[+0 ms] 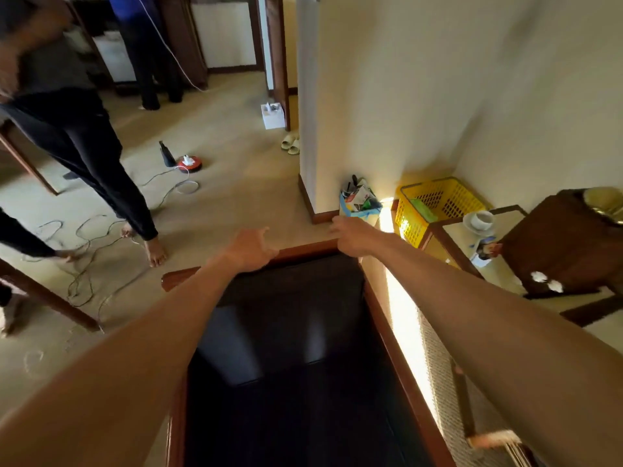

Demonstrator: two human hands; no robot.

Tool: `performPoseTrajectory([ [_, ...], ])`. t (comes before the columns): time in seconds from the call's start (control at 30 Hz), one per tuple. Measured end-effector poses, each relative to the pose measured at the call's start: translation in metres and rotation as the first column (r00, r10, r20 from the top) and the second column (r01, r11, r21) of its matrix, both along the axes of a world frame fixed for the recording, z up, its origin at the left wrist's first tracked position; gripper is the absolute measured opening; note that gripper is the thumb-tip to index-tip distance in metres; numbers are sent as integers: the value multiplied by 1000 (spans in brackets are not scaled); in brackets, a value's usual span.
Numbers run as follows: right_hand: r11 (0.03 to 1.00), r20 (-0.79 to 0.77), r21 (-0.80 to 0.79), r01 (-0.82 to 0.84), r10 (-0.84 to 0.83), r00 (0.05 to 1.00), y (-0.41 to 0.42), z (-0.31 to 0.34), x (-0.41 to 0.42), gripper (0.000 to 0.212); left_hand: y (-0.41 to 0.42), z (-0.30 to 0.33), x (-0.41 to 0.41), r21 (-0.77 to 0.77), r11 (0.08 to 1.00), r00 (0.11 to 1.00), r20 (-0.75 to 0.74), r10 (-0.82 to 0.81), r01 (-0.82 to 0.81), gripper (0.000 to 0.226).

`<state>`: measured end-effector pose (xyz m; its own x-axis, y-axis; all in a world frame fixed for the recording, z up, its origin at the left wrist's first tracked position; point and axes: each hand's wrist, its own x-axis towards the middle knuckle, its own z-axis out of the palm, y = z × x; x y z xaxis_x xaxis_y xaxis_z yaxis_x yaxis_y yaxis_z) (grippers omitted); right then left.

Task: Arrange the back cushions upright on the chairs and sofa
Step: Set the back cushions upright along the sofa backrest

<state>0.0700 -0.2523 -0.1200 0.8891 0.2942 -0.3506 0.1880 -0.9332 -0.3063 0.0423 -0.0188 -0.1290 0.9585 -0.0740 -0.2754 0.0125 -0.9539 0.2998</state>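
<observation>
A wooden-framed sofa (381, 308) stretches away from me, with dark glossy cushions (286, 335) lying inside its frame. Both my arms reach out over it. My left hand (251, 249) hovers at the far wooden rail (303, 251), fingers spread and holding nothing. My right hand (350, 235) is at the far right corner of the frame, fingers loosely bent and blurred, with nothing in it. Whether either hand touches the rail is unclear.
A wall corner (313, 129) stands just past the sofa, with a full bag (359, 200) and a yellow basket (435, 203) at its foot. To the right are a side table with a cup (480, 220) and a dark chair (566, 241). Barefoot people (101, 156), cables (84, 257) and a red cable reel (190, 163) occupy the floor on the left.
</observation>
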Motion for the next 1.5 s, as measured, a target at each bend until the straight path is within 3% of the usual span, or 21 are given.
performPoseTrajectory([
  [0.17,992,200,36,121,-126,972,-62,112,-47,42,-71,108,-1,-39,988,978,150,-142,150,52],
  [0.3,961,295,8,275,-265,918,-135,172,-114,44,-153,171,-27,-14,932,892,298,-341,361,50],
  [0.57,797,370,44,602,-573,732,-301,222,-291,40,-362,220,-133,-15,724,677,368,-638,690,44],
  [0.8,533,359,36,846,-796,486,-457,221,-492,40,-565,232,-280,-38,397,382,368,-848,917,41],
  [1.0,345,281,66,936,-907,314,-553,187,-644,39,-702,203,-406,-51,211,216,322,-922,976,36],
  [1.23,184,188,77,980,-968,167,-644,137,-763,37,-818,160,-521,-73,68,85,249,-965,995,49],
  [1.5,120,127,78,990,-986,110,-737,86,-790,35,-932,119,-554,-72,-15,1,210,-978,997,49],
])
